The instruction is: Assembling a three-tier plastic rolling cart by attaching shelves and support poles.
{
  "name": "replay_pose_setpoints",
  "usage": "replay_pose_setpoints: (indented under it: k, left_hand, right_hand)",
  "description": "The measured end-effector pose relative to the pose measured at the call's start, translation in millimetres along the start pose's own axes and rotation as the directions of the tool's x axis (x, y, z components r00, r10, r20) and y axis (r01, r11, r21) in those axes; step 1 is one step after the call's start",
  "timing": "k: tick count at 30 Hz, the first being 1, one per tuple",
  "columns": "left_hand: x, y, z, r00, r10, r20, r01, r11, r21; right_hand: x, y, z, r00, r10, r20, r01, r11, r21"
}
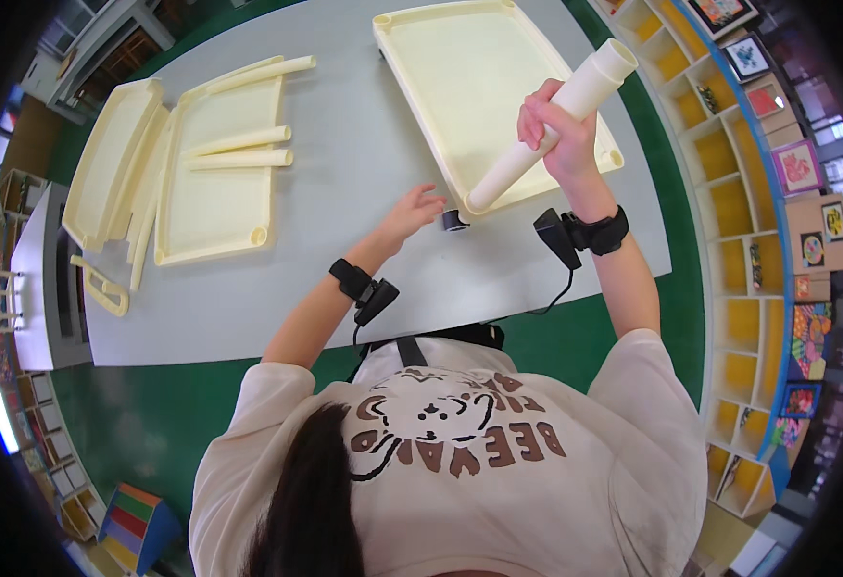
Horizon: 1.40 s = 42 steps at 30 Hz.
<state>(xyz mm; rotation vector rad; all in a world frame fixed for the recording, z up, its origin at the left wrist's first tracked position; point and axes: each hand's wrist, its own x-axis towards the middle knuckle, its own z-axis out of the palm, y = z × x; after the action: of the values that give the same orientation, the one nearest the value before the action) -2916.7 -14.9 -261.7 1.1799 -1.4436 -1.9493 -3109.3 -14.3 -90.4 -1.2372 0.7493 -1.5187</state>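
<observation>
Tube of cream plastic (508, 175) seems light, stiff; mid-length suits my clasping right hand (567, 137). My left hand (409, 213) gapes; tube seating is unclear.

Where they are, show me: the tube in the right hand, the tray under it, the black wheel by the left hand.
Tube (590, 87): head view, upper shaft.
Tray (479, 87): head view, bare flat middle.
Black wheel (454, 220): head view, dark side.

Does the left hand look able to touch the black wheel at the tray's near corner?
Probably yes: the left hand is empty and open, close beside the black wheel, and nothing visible stands between them.
</observation>
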Motion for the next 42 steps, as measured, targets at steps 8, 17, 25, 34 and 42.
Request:
replay_pose_setpoints:
  k: [8, 17, 25, 34, 42]
  left_hand:
    - [28.0, 20.1, 0.2, 0.995, -0.077, 0.056, 0.087, 0.976, -0.2]
    - [51.6, 9.6, 3.3, 0.99, -0.135, 0.045, 0.142, 0.954, -0.262]
    - [62.4, -13.8, 9.5, 0.997, -0.079, 0.026, 0.083, 0.934, -0.348]
    - [62.0, -17.0, 10.5, 0.995, -0.031, 0.092, 0.063, 0.93, -0.362]
    - [66.3, -11.7, 16.2, 0.988, 0.024, 0.15, 0.035, 0.924, -0.38]
  right_hand:
    - [2.0, 2.1, -0.7, 0.997, 0.044, 0.063, -0.045, 0.999, 0.023]
    - [23.4, 8.1, -11.1, 0.854, 0.17, 0.491, -0.255, 0.96, 0.112]
    - [10.8, 4.5, -6.0, 0.891, 0.136, 0.433, -0.187, 0.979, 0.079]
    - [-13.6, 2.4, 7.4, 0.998, 0.053, 0.031, -0.051, 0.997, -0.058]
    - [-27.6, 6.8, 31.5, 0.934, -0.132, -0.332, 0.047, 0.966, -0.253]
